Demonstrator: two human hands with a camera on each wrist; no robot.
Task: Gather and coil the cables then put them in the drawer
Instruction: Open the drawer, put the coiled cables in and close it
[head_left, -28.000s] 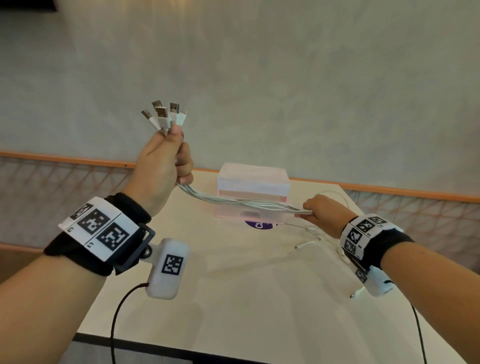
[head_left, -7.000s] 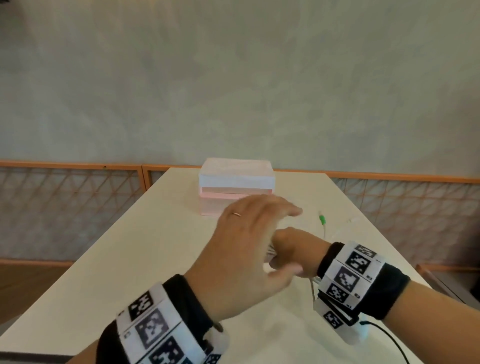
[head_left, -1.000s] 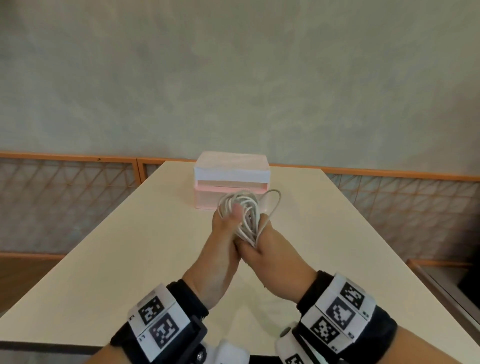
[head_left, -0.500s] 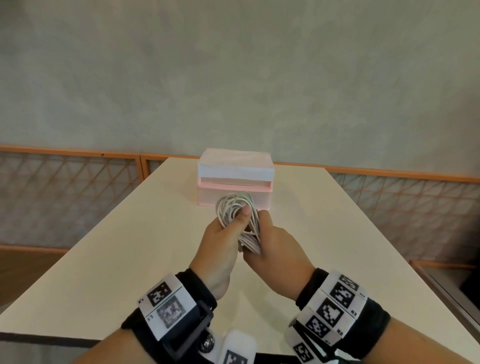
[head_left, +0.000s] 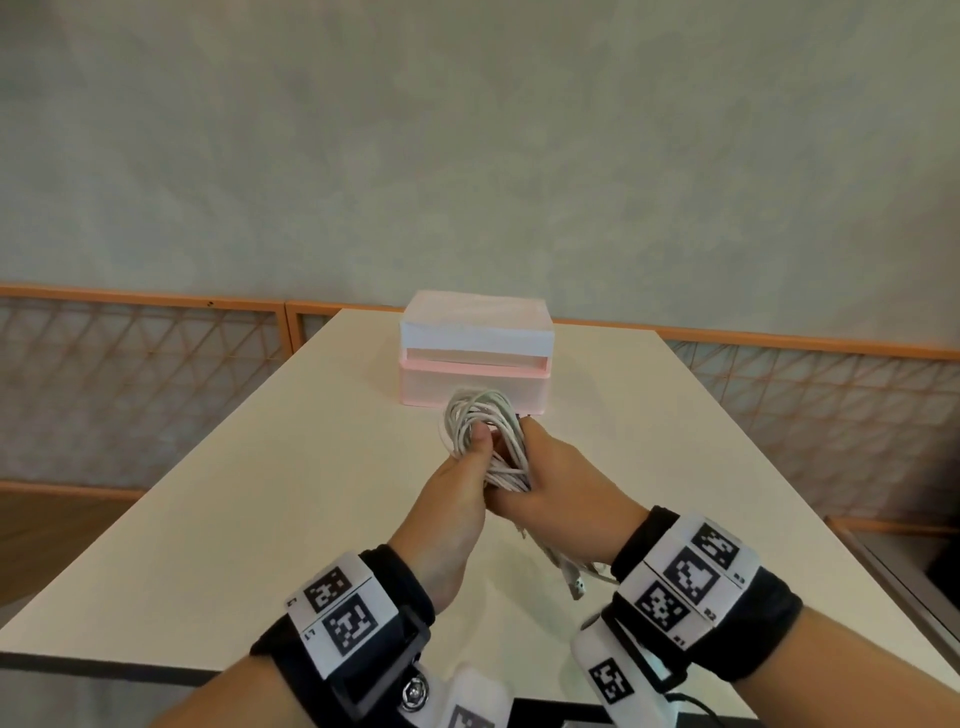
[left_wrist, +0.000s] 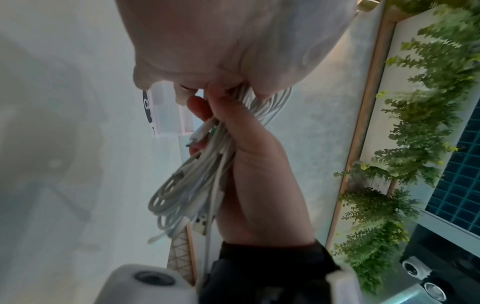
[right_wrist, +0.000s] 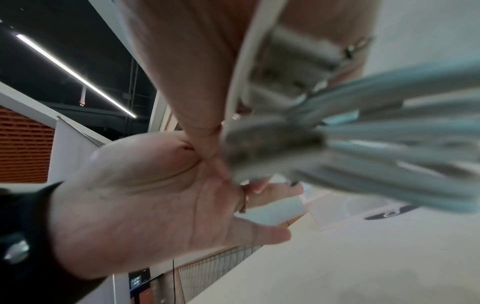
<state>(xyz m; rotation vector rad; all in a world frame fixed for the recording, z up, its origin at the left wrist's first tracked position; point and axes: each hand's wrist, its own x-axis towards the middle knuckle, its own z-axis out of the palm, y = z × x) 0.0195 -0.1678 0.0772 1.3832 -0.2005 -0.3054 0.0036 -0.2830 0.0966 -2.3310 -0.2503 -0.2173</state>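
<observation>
**Hands hold the coil, drawer looks shut**

Both hands squeeze the cables in the air above the tabletop, just in front of the pink drawer; the left hand pinches the loops and the right hand wraps round them; loose plugs hang down; letting go with one hand to open the drawer may let the coil spring apart, and the plugs may snag.

I saw the cream table bearing a pink-and-white drawer box near its far end.
</observation>
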